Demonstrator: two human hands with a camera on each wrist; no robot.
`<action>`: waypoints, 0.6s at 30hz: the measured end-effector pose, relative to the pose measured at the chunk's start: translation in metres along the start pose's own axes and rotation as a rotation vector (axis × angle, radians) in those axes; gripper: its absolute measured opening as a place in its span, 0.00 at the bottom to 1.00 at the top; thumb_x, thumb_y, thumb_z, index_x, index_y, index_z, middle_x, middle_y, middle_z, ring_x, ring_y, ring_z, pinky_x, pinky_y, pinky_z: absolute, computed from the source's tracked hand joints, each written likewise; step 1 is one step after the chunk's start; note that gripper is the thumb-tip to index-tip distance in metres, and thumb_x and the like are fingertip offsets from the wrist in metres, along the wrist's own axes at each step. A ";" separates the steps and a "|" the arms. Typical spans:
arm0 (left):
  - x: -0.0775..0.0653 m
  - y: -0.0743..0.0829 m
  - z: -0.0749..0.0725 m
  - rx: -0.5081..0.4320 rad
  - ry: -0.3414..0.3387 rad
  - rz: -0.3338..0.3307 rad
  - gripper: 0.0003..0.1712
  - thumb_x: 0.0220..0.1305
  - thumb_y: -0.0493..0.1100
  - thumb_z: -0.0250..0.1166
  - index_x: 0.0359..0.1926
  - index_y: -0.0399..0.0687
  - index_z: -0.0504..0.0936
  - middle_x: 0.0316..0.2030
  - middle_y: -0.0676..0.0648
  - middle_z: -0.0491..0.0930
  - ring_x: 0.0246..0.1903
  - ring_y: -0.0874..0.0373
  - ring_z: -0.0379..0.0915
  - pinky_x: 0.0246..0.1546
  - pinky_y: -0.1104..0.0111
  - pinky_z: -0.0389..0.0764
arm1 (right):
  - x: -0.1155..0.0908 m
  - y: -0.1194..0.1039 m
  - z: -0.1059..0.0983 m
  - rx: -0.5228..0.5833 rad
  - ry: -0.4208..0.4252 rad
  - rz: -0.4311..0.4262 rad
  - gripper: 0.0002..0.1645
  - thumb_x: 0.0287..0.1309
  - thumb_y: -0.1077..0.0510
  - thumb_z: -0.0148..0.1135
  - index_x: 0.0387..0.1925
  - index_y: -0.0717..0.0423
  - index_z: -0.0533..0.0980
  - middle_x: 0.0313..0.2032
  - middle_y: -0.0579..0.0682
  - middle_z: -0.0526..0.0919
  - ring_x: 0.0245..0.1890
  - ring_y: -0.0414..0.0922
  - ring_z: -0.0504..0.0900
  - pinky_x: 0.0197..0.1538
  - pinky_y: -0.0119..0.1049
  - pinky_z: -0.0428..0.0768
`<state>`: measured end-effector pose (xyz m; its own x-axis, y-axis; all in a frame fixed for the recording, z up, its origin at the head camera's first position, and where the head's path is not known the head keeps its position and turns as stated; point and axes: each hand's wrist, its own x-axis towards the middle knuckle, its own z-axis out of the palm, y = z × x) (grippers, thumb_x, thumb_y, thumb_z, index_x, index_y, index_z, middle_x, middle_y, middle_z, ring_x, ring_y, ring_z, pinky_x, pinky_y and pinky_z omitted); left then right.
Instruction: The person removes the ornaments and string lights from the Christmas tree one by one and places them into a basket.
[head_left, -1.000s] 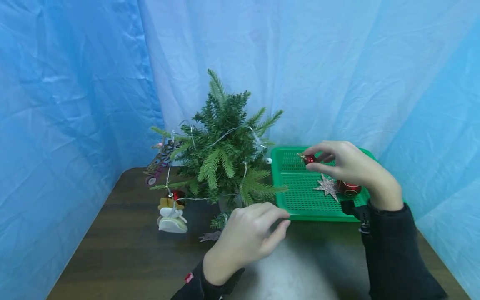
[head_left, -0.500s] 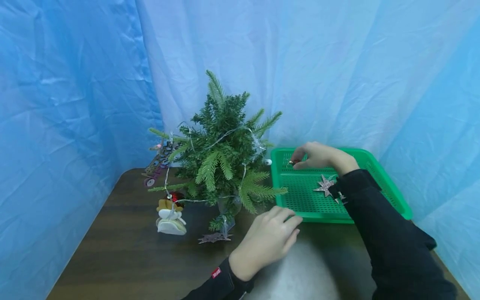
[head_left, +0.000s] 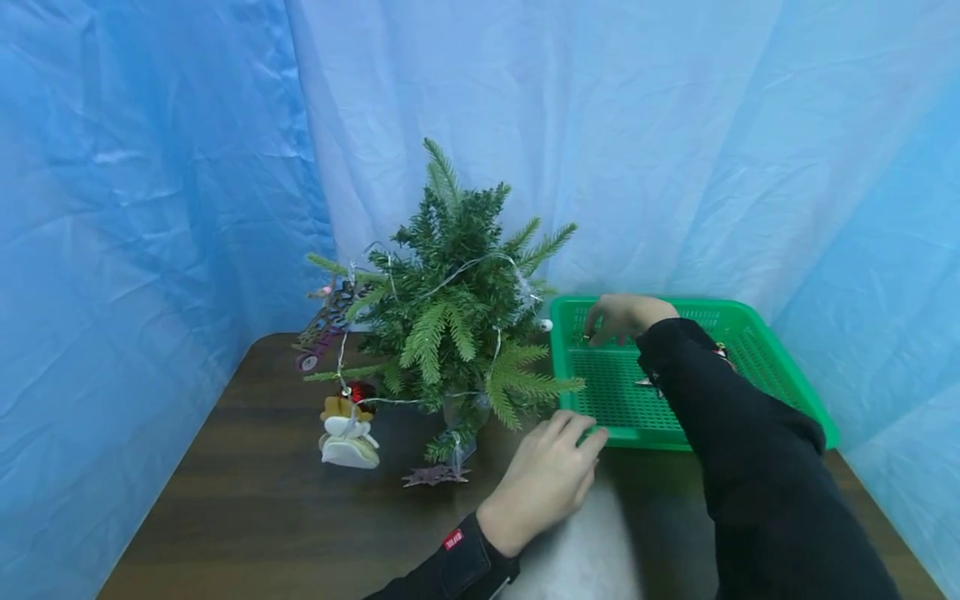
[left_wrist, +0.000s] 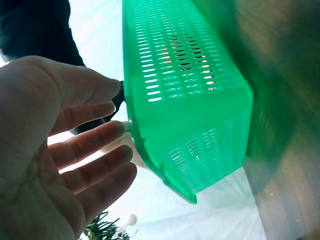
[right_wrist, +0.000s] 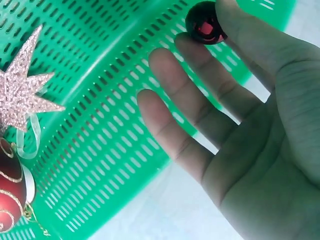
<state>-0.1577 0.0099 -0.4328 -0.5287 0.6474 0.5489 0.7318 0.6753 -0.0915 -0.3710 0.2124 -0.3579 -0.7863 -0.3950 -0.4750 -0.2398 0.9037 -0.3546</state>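
Note:
My right hand is inside the left part of the green basket. It pinches a small shiny red bauble between thumb and forefinger, the other fingers spread. In the head view the bauble is mostly hidden. My left hand hovers by the basket's near left corner, its relaxed fingers holding nothing; the left wrist view shows its fingertips close to the rim. A glittery star and a larger red bauble with gold swirls lie in the basket, mostly behind my right sleeve in the head view.
A small Christmas tree with a light string stands left of the basket. From it hang a bicycle ornament, a white and tan ornament, a red bauble and a glittery star. Blue curtains surround the wooden table.
My right hand, with the small red bauble, has moved left and lower into the basket, its sleeve now covering the star. My left hand has shifted right toward the basket's corner.

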 end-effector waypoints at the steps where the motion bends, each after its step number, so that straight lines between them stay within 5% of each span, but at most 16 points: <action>1: 0.000 0.000 0.001 0.004 0.000 0.001 0.17 0.64 0.44 0.68 0.54 0.51 0.85 0.52 0.49 0.80 0.53 0.55 0.76 0.47 0.68 0.81 | 0.002 0.000 0.001 -0.004 -0.007 0.012 0.26 0.69 0.54 0.65 0.65 0.55 0.76 0.65 0.63 0.72 0.50 0.57 0.82 0.49 0.48 0.82; 18: 0.000 0.004 0.002 0.006 0.003 0.035 0.15 0.66 0.43 0.67 0.53 0.50 0.86 0.48 0.51 0.81 0.50 0.57 0.75 0.46 0.75 0.80 | 0.034 0.010 0.023 -0.056 -0.041 0.042 0.24 0.69 0.55 0.66 0.63 0.59 0.78 0.62 0.63 0.77 0.41 0.49 0.86 0.42 0.40 0.85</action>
<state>-0.1559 0.0133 -0.4344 -0.5017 0.6696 0.5477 0.7472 0.6545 -0.1158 -0.3873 0.2042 -0.3963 -0.7724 -0.3622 -0.5217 -0.2394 0.9269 -0.2891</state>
